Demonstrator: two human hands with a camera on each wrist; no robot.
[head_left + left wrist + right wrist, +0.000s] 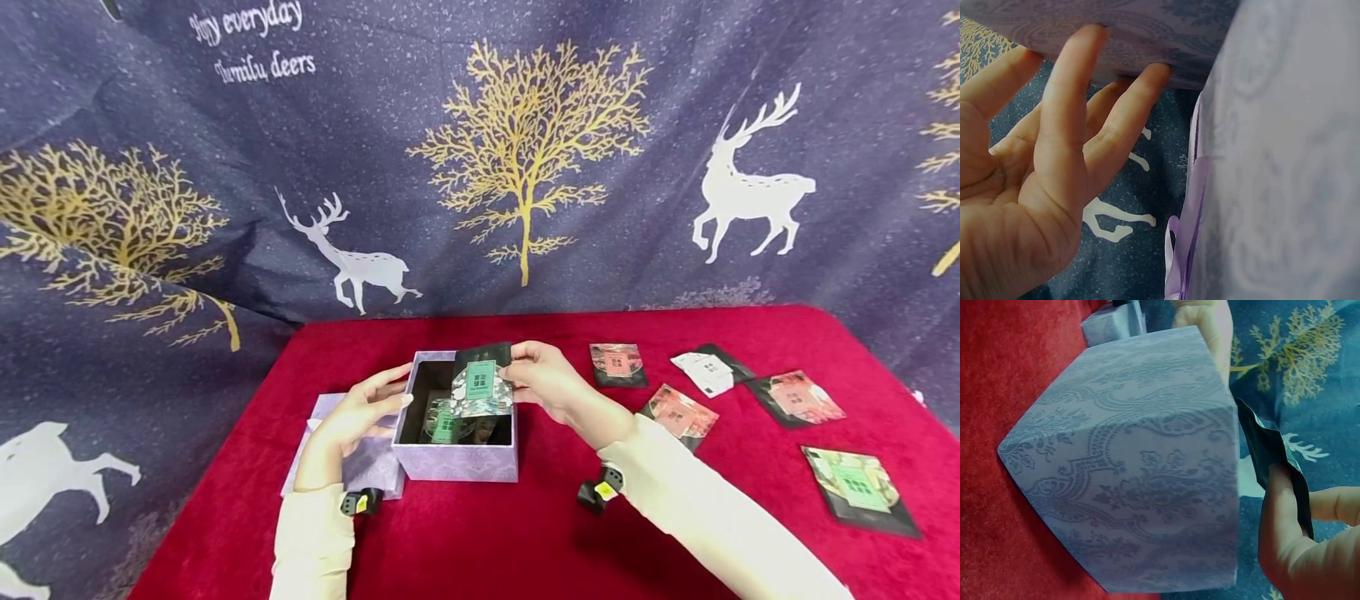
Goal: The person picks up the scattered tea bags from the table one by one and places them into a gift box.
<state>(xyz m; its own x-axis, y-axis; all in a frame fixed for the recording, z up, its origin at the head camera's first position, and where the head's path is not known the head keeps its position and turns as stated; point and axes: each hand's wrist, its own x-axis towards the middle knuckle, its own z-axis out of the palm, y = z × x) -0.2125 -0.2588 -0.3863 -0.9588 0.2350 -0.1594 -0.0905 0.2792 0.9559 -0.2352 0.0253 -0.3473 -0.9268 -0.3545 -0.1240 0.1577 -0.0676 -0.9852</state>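
My right hand [546, 379] pinches a dark tea sachet with a green label [482, 382] by its right edge, above the lavender patterned box [465, 463]. In the right wrist view, the dark sachet [1275, 456] stands edge-on between thumb and fingers beside the box's wall. Inside the box lies another green-labelled sachet [444, 423], partly covered by the held one. My left hand [367, 408] rests its fingertips against the box's left side; the left wrist view shows its fingers [1063, 100] spread and mostly straight on the patterned surface.
Beside the box, under my left forearm, lies the lavender lid [378, 467]. To the right, several sachets are scattered on the red cloth: red-labelled ones [618, 365] [678, 414] [802, 398], a white one [705, 373] and a green one [860, 490]. A deer-and-tree curtain [585, 275] hangs behind.
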